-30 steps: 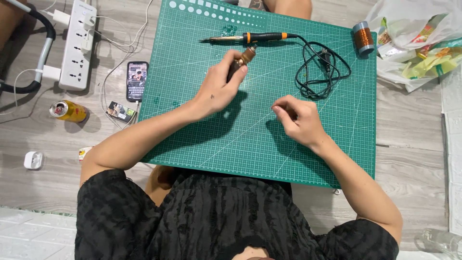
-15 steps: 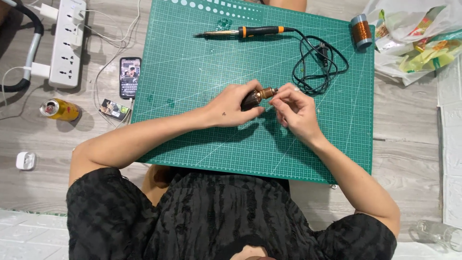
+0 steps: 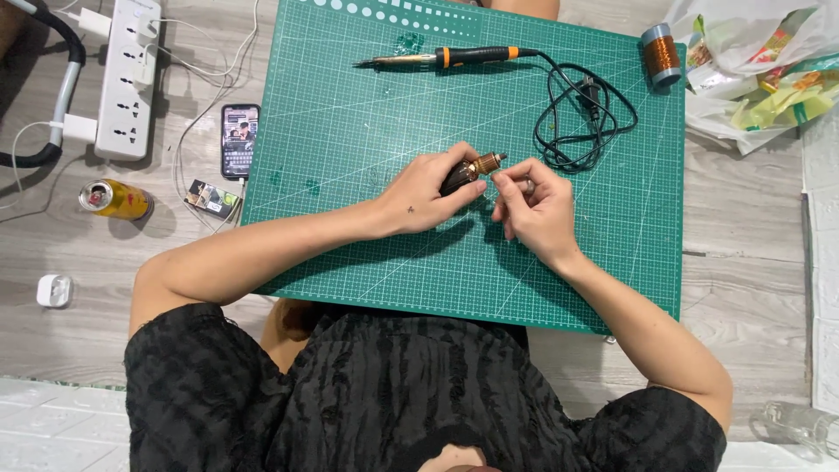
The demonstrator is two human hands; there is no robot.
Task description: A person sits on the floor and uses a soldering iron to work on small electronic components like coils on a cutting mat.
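My left hand [image 3: 430,192] grips a small dark cylindrical part with a copper-coloured tip [image 3: 472,169] over the middle of a green cutting mat [image 3: 350,131]. My right hand [image 3: 533,205] is right beside that tip, its thumb and fingers pinched together close to it; whatever it pinches is too small to make out. A soldering iron [image 3: 446,58] with an orange and black handle lies at the far side of the mat, its black cord coiled [image 3: 585,114] to the right.
A copper wire spool [image 3: 661,54] stands at the mat's far right corner, plastic bags [image 3: 752,61] beyond it. Left of the mat lie a phone [image 3: 239,140], a power strip [image 3: 127,79], a yellow can [image 3: 114,199], a small box [image 3: 212,199] and a white case [image 3: 52,290].
My left hand carried the small part from the far side of the mat towards the middle. My right hand rose from the mat and met it at the tip.
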